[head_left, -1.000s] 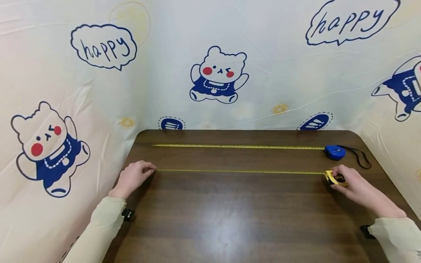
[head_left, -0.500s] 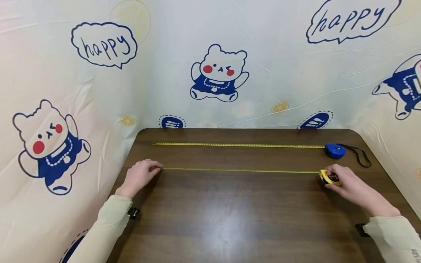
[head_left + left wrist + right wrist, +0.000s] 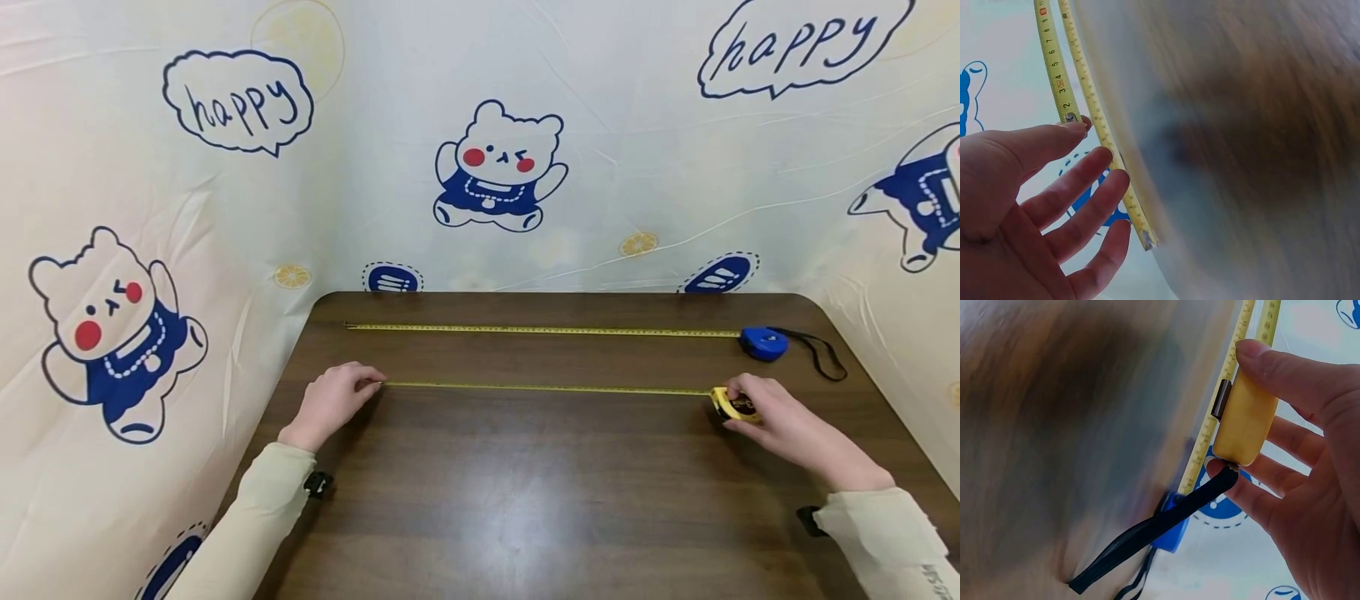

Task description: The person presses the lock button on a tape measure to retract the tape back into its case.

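Observation:
A yellow tape measure (image 3: 729, 406) is gripped in my right hand (image 3: 787, 425), thumb on one side of the case (image 3: 1247, 419). Its blade (image 3: 547, 388) runs out leftwards, nearly straight, across the table. My left hand (image 3: 330, 404) pinches the hook end (image 3: 1070, 117) between thumb and forefinger, with the other fingers spread. Farther back lies a blue tape measure (image 3: 763, 343), its extended blade (image 3: 540, 331) roughly parallel to the held one. The right wrist view shows a black strap (image 3: 1160, 525) hanging from the yellow case.
Both tapes are over a dark wooden table (image 3: 510, 492) with rounded far corners. The blue tape's black strap (image 3: 821, 350) trails to the right. A printed cloth (image 3: 495, 67) hangs behind the table and along both sides.
My left hand has moved right and my right hand left, bringing them closer. The exposed stretch of yellow-tape blade is shorter. The blue tape measure stays in place.

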Demonstrator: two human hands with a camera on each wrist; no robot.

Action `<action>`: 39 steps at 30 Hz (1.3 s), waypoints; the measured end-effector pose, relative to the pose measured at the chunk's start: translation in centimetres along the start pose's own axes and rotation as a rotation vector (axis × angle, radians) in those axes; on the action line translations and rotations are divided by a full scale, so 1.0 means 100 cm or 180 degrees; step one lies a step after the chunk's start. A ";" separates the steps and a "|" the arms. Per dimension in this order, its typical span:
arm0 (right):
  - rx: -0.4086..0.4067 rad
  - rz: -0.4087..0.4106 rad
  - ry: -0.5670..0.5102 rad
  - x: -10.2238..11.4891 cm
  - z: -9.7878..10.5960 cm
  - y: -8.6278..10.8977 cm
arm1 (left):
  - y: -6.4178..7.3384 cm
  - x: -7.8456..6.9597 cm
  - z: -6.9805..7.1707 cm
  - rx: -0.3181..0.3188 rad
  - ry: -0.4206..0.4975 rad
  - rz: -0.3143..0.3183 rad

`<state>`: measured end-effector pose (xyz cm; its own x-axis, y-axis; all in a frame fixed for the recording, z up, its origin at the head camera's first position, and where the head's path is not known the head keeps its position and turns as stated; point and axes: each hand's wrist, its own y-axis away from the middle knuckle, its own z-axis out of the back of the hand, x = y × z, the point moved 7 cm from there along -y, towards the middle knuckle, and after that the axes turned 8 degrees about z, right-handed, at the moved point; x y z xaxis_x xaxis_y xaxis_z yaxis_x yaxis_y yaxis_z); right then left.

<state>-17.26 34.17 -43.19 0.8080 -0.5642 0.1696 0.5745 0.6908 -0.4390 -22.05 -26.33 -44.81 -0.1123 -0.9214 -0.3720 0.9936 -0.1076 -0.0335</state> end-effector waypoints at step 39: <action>0.0106 -0.0056 0.0182 0.027 -0.013 -0.028 | -0.004 -0.049 -0.016 -0.0010 0.0084 -0.0289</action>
<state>-16.83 30.13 -42.71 0.7896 -0.6005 0.1259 0.5932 0.6948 -0.4066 -21.90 -21.20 -44.51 -0.2016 -0.8978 -0.3915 0.9794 -0.1889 -0.0711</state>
